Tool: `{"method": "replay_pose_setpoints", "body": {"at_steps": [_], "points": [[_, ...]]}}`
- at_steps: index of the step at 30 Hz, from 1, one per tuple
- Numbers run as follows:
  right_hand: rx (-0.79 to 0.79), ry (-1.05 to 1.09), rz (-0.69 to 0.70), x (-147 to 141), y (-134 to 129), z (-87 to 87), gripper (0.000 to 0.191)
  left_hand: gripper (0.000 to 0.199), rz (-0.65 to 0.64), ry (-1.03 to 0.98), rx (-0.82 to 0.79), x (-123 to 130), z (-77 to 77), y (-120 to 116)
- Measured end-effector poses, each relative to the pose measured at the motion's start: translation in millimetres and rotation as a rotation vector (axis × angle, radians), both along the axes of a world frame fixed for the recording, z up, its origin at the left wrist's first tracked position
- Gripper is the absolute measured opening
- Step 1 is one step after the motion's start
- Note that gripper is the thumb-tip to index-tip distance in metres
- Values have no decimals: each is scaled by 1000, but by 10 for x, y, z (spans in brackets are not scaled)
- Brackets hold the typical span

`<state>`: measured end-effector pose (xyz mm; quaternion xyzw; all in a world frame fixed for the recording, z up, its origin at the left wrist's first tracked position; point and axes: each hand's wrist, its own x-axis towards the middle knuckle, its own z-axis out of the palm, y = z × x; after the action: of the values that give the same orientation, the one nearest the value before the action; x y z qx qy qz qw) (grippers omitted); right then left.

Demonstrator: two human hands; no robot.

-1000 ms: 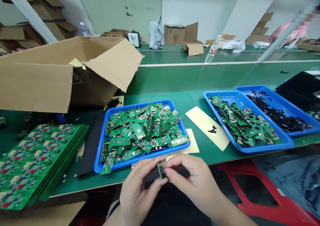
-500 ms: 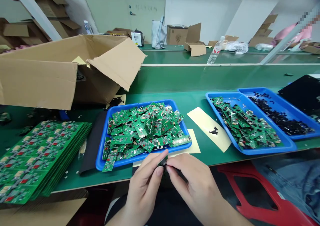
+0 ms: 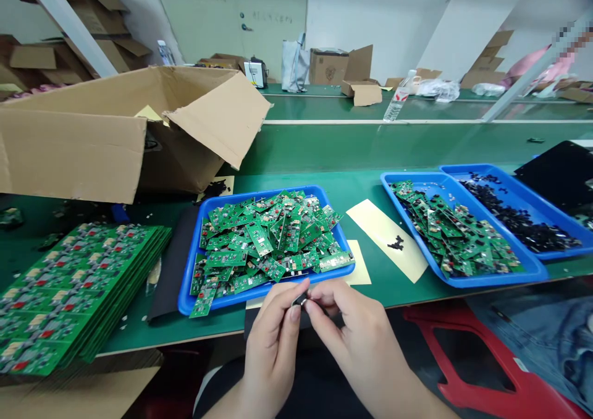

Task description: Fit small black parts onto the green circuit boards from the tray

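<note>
My left hand (image 3: 277, 332) pinches a small dark part (image 3: 300, 299) between thumb and forefinger. My right hand (image 3: 354, 329) meets it from the other side, its thumb and forefinger closed at the part's right end. Fingers cover most of the piece, so its full shape is hidden. Both hands are just in front of a blue tray (image 3: 186, 277) heaped with small green circuit boards (image 3: 259, 240). Right of that tray lies a cream paper strip (image 3: 370, 221) with a few black pieces (image 3: 396, 243) on it.
Stacked green board panels (image 3: 78, 289) stand at the left, below a large open carton (image 3: 69, 153). To the right are a blue tray of boards (image 3: 498, 280) and another of black parts (image 3: 563, 255). A red stool (image 3: 445, 351) and blue denim (image 3: 532, 332) are at lower right.
The held part has tilted between my fingertips and its green face shows less. My right hand's fingers have curled slightly and shifted a little left.
</note>
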<state>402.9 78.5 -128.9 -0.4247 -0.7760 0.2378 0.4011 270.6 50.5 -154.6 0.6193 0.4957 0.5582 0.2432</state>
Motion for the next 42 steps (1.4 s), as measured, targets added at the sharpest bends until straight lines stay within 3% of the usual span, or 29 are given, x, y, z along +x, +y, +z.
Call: {"method": "replay_pose_setpoints", "body": {"at_steps": [8,14,19,24,30,33,36,39,42], "points": [[27,-10,-31,6,12,-27,15,35,17,-19,6,10,16,8],[21,45,99,57,70,-48,13,29,32,-82,-69,-21,44,28],[90,7,82,94,92,-22,16,28,-55,-130,-130,-47,64,37],[291,-100,61,116,131,-3,20,24,-180,-141,-349,-100,97,40],[381,-178,188,155,213,-65,22,27,-281,-81,-580,-125,197,127],[330,-101,328,165,243,-68,22,28,-348,-55,-590,-96,186,129],[241,51,380,195,255,-33,22,21,-353,-26,-479,-62,128,98],[121,223,245,258,244,3,25,27,-264,52,-300,-68,72,67],[-173,343,85,306,204,4,8,33,-173,199,-114,-119,45,58]]}}
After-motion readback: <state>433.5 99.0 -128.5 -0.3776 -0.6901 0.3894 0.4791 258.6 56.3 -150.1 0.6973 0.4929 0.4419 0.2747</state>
